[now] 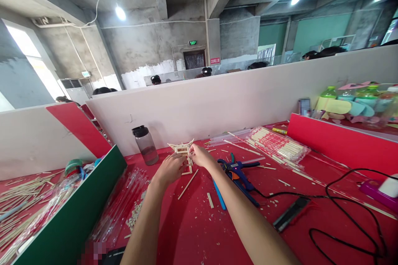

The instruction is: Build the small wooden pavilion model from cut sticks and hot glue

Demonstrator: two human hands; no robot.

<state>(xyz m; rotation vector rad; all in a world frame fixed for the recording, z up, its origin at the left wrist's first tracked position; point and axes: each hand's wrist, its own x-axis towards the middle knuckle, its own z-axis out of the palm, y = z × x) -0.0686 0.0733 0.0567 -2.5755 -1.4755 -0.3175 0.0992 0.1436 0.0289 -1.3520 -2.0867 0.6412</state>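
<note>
A small model built of pale wooden sticks (186,169) stands on the red tabletop in front of me, with upturned points at its top corners. My left hand (170,168) is closed on its left side, fingers bent around the sticks. At the upper right of the model, my right hand (200,156) pinches it with thumb and fingers; the exact spot of contact is partly hidden. A loose stick (188,184) lies just below the model, and a short stick piece (210,200) rests nearer to me, beside my right forearm.
To the right lie a blue glue gun (238,169) with a black cord, a dark flat black object (291,214) and a bag of sticks (278,143). A water bottle (145,145) stands at the left. Green (81,207) and red (342,145) dividers flank the table; a white partition (217,105) closes the back.
</note>
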